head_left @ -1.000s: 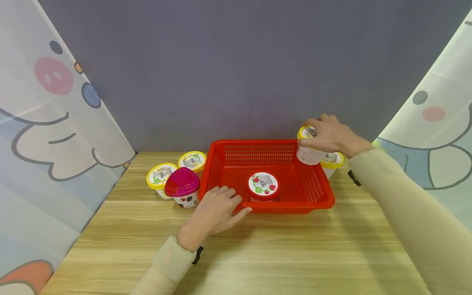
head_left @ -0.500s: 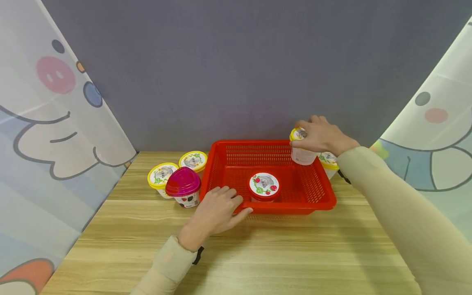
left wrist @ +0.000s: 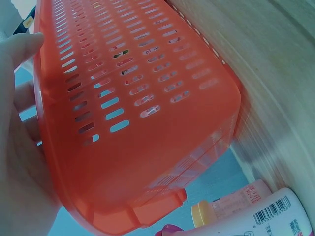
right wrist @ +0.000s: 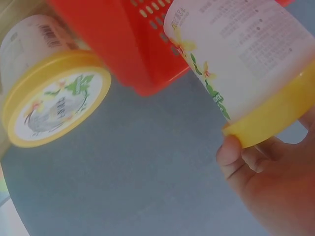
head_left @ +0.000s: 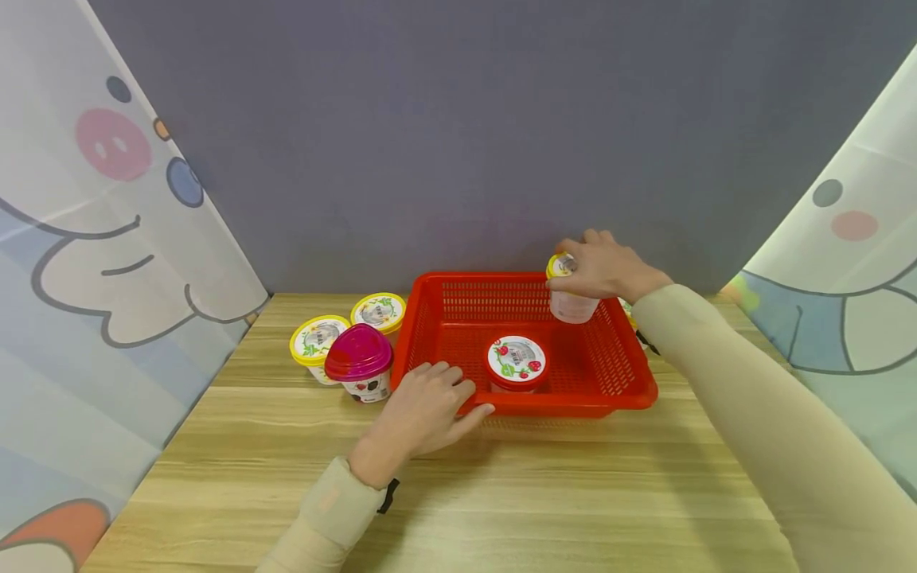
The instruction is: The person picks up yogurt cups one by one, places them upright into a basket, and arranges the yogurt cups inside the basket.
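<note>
My right hand (head_left: 605,267) grips a white tub with a yellow lid (head_left: 573,306) by its lid, over the back right part of the red plastic basket (head_left: 415,334). In the right wrist view, thumb and fingers curl round the yellow lid (right wrist: 275,120). My left hand (head_left: 423,410) holds the basket's front rim near its left corner. The left wrist view shows fingers behind the rim and the perforated wall (left wrist: 147,142). A tub with a red-rimmed, strawberry-printed lid (head_left: 516,360) stands upright inside the basket.
Left of the basket stand a tub with a magenta lid (head_left: 360,354) and two yellow-lidded tubs (head_left: 320,341), close together. Another yellow-lidded tub (right wrist: 59,108) sits right of the basket, mostly hidden behind my right hand in the head view. A grey wall (head_left: 458,143) rises behind.
My right hand has moved left with the yellow-lidded tub, from the basket's right rim to above its inside. The left hand stays on the front rim.
</note>
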Demonstrator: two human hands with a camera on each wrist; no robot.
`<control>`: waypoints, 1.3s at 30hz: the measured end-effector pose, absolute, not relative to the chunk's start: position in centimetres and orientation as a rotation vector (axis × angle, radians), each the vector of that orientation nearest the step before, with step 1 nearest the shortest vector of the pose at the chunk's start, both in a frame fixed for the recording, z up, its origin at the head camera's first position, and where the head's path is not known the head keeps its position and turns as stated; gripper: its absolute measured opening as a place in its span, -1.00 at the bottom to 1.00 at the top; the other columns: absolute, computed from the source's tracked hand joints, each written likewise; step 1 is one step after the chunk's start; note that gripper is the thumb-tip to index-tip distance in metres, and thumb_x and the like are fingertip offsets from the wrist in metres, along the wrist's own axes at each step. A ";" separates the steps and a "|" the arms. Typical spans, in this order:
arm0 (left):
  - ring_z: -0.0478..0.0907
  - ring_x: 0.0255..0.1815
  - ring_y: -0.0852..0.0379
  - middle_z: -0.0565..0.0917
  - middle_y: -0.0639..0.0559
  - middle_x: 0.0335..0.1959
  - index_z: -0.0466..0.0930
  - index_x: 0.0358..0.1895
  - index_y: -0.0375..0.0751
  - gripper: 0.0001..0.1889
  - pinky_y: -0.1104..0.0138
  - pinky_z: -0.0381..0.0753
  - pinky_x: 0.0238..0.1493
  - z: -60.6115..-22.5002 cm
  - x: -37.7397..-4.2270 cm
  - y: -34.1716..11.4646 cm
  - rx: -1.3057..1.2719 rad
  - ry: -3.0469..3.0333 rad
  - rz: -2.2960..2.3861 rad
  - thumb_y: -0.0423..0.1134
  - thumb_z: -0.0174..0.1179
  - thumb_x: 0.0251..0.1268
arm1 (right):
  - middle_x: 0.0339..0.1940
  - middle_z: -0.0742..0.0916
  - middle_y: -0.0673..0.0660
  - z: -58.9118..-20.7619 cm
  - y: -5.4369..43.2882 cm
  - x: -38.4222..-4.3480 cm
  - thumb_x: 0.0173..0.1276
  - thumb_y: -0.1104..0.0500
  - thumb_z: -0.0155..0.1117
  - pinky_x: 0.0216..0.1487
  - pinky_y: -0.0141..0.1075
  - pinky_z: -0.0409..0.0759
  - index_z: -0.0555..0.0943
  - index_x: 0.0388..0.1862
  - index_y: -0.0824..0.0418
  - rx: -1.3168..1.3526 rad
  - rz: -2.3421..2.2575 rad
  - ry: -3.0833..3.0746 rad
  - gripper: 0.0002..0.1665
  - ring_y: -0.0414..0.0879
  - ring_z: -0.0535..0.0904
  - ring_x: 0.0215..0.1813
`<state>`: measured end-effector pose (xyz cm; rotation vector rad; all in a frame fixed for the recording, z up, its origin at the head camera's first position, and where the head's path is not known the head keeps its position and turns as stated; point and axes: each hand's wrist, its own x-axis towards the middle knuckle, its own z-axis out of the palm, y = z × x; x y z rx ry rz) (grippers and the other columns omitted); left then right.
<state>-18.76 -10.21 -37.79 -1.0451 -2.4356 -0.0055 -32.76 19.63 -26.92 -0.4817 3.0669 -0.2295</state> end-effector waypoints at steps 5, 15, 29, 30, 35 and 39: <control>0.52 -0.40 0.10 0.61 0.11 -0.49 0.68 -0.40 -0.01 -0.58 0.28 0.55 -0.27 -37.8 -18.7 -10.2 -1.052 -2.436 -0.008 0.22 0.14 0.43 | 0.24 0.42 0.30 -27.5 18.8 -33.0 0.28 -0.26 0.16 0.06 0.28 0.45 0.40 0.45 0.06 -0.484 -0.265 3.064 -0.19 0.23 0.26 0.25; 0.51 -0.38 0.10 0.61 0.11 -0.47 0.67 -0.40 -0.02 -0.57 0.28 0.55 -0.26 -37.7 -18.5 -10.1 -1.043 -2.451 -0.005 0.23 0.12 0.43 | 0.22 0.43 0.30 -28.3 17.1 -33.6 0.25 -0.29 0.18 0.08 0.30 0.44 0.40 0.45 0.04 -0.521 -0.246 3.051 -0.16 0.23 0.26 0.25; 0.52 -0.40 0.09 0.61 0.11 -0.49 0.67 -0.42 -0.02 -0.57 0.28 0.54 -0.29 -37.9 -18.6 -10.0 -1.044 -2.435 -0.001 0.22 0.12 0.44 | 0.24 0.42 0.30 -30.0 15.9 -34.4 0.21 -0.32 0.20 0.09 0.27 0.45 0.41 0.45 0.02 -0.539 -0.231 3.020 -0.13 0.23 0.28 0.26; 0.52 -0.40 0.09 0.62 0.10 -0.49 0.67 -0.41 -0.02 -0.56 0.28 0.54 -0.29 -37.9 -18.6 -10.0 -1.045 -2.435 0.000 0.23 0.12 0.44 | 0.24 0.43 0.30 -30.2 15.8 -34.4 0.21 -0.33 0.21 0.09 0.26 0.46 0.42 0.44 0.01 -0.539 -0.229 3.018 -0.13 0.23 0.29 0.26; 0.51 -0.40 0.09 0.61 0.11 -0.49 0.66 -0.42 -0.01 -0.57 0.28 0.53 -0.29 -37.8 -18.5 -10.0 -1.047 -2.434 0.000 0.23 0.12 0.43 | 0.23 0.44 0.27 -30.7 15.1 -34.5 0.22 -0.34 0.20 0.08 0.22 0.47 0.42 0.44 0.00 -0.535 -0.241 3.007 -0.15 0.20 0.29 0.25; 0.50 -0.41 0.10 0.60 0.11 -0.50 0.66 -0.42 -0.01 -0.57 0.28 0.53 -0.29 -37.9 -18.5 -10.0 -1.047 -2.432 0.001 0.22 0.13 0.43 | 0.27 0.43 0.28 -31.0 14.4 -34.4 0.24 -0.34 0.20 0.12 0.23 0.45 0.40 0.46 0.01 -0.541 -0.254 2.987 -0.13 0.21 0.28 0.27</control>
